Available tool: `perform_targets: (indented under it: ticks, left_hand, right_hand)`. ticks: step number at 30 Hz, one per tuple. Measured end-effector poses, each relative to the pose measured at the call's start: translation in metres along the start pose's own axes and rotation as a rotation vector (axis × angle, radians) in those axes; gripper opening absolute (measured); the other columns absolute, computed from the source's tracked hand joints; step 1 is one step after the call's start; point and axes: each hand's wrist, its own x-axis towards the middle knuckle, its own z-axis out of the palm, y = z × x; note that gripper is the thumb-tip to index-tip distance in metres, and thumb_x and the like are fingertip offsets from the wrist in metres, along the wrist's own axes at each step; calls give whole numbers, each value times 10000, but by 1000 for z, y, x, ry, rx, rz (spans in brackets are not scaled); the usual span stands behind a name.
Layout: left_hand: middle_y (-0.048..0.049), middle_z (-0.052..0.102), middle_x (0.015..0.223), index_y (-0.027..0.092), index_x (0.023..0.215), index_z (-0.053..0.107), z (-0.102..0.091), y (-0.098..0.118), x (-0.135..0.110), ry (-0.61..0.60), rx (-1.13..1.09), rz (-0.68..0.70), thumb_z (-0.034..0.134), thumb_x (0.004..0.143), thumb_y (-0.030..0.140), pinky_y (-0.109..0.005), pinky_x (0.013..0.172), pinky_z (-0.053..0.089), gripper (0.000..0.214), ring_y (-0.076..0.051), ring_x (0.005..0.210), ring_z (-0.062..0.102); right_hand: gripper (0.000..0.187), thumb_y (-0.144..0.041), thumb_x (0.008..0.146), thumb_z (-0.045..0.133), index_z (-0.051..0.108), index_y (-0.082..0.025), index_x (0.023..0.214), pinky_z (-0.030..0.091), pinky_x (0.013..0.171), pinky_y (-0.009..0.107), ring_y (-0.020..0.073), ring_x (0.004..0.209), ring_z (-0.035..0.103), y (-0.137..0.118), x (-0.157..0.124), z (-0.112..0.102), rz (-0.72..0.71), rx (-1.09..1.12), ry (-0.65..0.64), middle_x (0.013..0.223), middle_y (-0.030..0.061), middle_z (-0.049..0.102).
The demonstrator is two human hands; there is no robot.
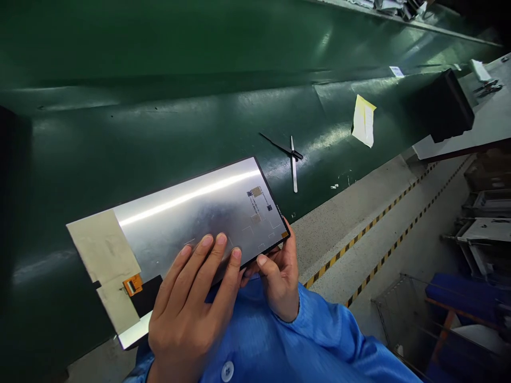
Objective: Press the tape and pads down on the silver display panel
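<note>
An LCD panel (pixel 191 207) lies back side up, its silvery rear reflecting a bright streak of light. At its left end are a beige strip and an orange flex connector (pixel 133 285); small printed codes mark its right end. My left hand (pixel 191 303) rests on the panel's back near the lower edge, fingers stretched out and flat. With the thumb at the edge and fingers beneath, my right hand (pixel 281 271) grips the panel's lower right corner. Beyond the panel, a pair of tweezers (pixel 294 175) lies crossed with a thin black tool (pixel 279 143).
The green bench mat (pixel 179 127) runs across the view. Toward the right lie a yellow and white paper (pixel 364 122) and a black box-like object (pixel 443 106). Small white scraps (pixel 334 186) sit near the bench edge. Striped floor tape (pixel 367 229) runs beyond it.
</note>
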Motion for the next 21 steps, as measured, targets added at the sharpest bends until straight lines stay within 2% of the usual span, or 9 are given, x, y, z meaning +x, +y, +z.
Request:
perform_targets:
  ticks: [5,16,21]
  left_hand:
    - [-160,666,1414,175,1307,715,-1,0,1,4,-17,-9,860,807,145,-529,1153,503,522,-338,1318,638]
    - [-164,655,1428,170,1319,706,-1,-1,0,-2,-14,-2,854,806,123,-527,1161,493,537,-339,1335,625]
    - [-161,658,1426,173,1324,703,0,0,-1,0,-18,-7,854,813,147,-528,1167,488,533,-334,1334,626]
  right_hand:
    - [843,-242,948,667,156,-376,1604,627,504,316,132,549,660,1,0,-2,12,40,-40,923,-3,689]
    - [804,-224,925,654,216,-376,1583,598,476,261,87,485,604,0,-3,6,11,24,61,902,-24,683]
    - [777,-195,919,636,242,-368,1566,599,501,251,69,477,591,1,-2,8,3,46,57,902,-31,685]
